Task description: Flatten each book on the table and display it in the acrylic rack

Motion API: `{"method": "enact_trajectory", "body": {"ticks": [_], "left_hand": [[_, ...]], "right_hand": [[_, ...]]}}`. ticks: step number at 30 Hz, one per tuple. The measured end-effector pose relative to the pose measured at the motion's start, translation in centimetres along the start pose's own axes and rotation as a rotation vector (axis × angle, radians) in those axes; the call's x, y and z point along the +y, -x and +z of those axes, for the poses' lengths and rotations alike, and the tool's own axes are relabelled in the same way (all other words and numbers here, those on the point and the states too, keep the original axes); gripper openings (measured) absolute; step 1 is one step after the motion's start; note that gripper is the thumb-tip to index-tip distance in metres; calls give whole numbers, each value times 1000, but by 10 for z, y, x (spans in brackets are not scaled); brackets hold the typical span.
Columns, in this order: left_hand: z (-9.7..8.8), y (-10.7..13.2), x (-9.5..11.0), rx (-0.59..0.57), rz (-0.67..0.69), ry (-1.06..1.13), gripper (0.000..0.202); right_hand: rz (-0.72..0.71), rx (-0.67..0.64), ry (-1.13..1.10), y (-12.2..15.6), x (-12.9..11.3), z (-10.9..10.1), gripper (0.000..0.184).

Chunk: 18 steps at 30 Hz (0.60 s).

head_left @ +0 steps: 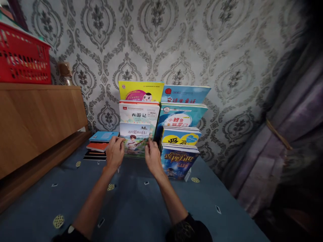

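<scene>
A tiered rack of children's books stands against the patterned wall. My left hand (115,153) and my right hand (152,155) grip the two side edges of the front book in the left column, a light green book with a cartoon child (135,143). Above it stand a white book (138,114) and a yellow book (141,91). The right column holds several blue books, the lowest a dark blue one (178,163) beside my right hand.
A short stack of books (99,146) lies flat left of the rack on the blue patterned cloth (131,205). A wooden cabinet (37,121) with a red basket (22,57) on top stands at the left. A curtain (285,134) hangs at the right.
</scene>
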<state>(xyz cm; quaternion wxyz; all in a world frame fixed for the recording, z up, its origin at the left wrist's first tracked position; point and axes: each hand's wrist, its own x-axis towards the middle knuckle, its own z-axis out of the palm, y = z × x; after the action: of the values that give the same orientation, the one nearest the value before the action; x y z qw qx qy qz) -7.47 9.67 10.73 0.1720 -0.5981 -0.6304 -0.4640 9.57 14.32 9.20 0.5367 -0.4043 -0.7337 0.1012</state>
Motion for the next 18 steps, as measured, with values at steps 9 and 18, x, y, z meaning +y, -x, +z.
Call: {"method": "enact_trajectory", "body": {"ticks": [9, 18], "left_hand": [[-15, -7, 10, 107, 6, 157, 25], [-44, -16, 26, 228, -52, 212, 23]], "right_hand": [[4, 19, -100, -1, -8, -11, 49], [-31, 57, -164, -3, -23, -24, 52]]}}
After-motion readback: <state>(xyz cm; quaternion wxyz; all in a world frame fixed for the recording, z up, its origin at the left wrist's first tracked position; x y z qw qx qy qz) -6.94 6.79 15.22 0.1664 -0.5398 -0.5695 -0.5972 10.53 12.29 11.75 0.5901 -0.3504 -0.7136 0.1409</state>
